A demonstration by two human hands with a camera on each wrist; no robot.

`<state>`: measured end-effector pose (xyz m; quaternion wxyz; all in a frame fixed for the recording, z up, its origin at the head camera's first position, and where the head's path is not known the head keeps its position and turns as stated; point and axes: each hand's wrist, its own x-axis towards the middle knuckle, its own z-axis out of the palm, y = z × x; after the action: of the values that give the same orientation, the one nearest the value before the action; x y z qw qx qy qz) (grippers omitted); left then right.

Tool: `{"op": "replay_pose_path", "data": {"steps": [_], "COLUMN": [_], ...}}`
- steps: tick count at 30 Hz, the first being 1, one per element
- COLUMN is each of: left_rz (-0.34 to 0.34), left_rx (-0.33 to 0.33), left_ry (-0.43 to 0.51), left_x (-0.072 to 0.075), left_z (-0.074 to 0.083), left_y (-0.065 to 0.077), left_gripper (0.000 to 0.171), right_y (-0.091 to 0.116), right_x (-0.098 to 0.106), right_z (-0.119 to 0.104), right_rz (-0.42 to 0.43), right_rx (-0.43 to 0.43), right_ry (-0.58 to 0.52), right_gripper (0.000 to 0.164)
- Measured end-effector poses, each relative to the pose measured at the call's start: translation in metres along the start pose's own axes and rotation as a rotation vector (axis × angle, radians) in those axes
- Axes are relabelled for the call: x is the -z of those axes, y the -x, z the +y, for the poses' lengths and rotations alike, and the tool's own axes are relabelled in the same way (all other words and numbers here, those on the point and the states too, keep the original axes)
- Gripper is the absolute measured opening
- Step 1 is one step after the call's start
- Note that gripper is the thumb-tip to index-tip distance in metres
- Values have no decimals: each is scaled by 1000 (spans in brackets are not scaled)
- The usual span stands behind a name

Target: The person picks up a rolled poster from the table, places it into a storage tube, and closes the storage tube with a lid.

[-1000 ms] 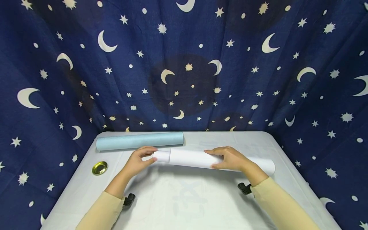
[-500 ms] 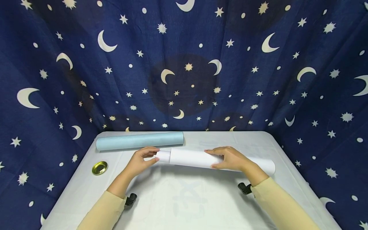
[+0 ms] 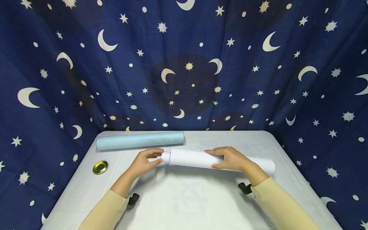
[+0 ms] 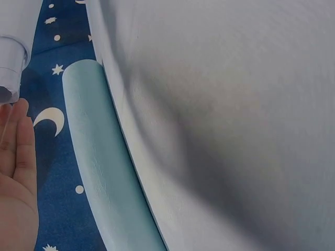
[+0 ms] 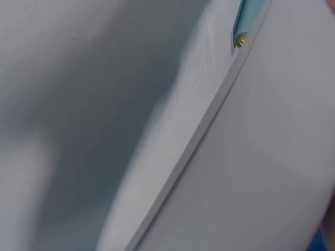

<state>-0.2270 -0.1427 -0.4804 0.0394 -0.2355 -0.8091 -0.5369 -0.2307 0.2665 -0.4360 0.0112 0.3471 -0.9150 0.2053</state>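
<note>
A long white paper roll (image 3: 187, 157) lies slantwise across the far half of the table, its right end nearer me. My right hand (image 3: 232, 159) grips it from above near the middle, thumb on the near side and fingers over the far side. From its left end sticks out a short stretch of a narrower white roll (image 3: 165, 157). My left hand (image 3: 146, 162) holds the end of this inner roll between thumb and fingers. In the left wrist view, the fingers (image 4: 23, 136) reach the inner roll's hollow end (image 4: 9, 78). The white roll's surface (image 5: 251, 157) fills much of the right wrist view.
A light blue roll (image 3: 141, 141) lies along the table's back edge, behind my left hand. A shallow gold lid (image 3: 100, 167) sits at the left. The white-covered table (image 3: 189, 198) has a dark blue star-and-moon curtain (image 3: 189, 38) round it.
My left hand has moved right, and the inner roll has slid deeper into the outer one, so less of it sticks out. The right hand and outer roll stay put.
</note>
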Motion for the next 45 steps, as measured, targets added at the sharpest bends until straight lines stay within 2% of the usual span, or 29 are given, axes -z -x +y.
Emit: {"op": "replay_pose_path", "data": {"steps": [6,21,39,45], "left_rz": [-9,-24,-64,-69], "left_rx": [-18,62,-4,11], "left_ry": [2,11,-41,-75], "left_x": [-5,-10,-22,-22], "left_z": [2,6,4,2], "left_y": [-2,-6,-11,-10], "left_gripper": [33,35,31,32], "right_y": [0,-1,-2,-2], "right_x": [0,-2,-3,-3], "right_z": [0,1,2,1], "right_rz": [6,5,14,4], "right_rx": [12,14,17,22], "right_ry": [2,-3,-10,-13], "right_gripper": [63,64,63,63]}}
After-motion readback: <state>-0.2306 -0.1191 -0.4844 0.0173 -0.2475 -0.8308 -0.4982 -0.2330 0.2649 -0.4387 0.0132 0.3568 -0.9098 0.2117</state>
